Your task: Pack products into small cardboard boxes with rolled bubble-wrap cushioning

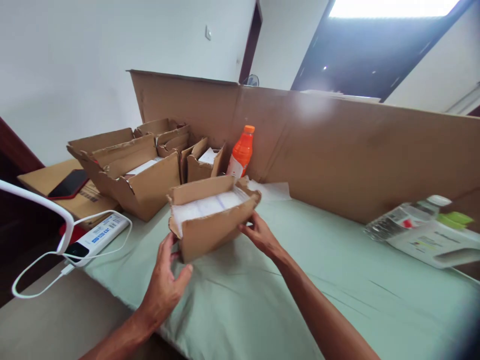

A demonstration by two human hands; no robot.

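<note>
Between my two hands is a small open-topped cardboard box (215,226), tilted a little above or on the green cloth. Flat whitish sheets or packets (208,205) fill it, some in clear plastic. My left hand (167,275) supports the left end, its fingers against the side and partly behind it, the thumb held away from the front. At the right end, my right hand (260,234) grips the lower corner with thumb and fingers. What the fingertips touch underneath is hidden.
Several open cardboard boxes (153,185) stand at the left, near an orange bottle (242,150). A tall cardboard panel (337,150) runs along the back. A clear bottle (405,217) and a white jug (431,245) lie right. A power bank (99,237), cable and phone (70,183) are left.
</note>
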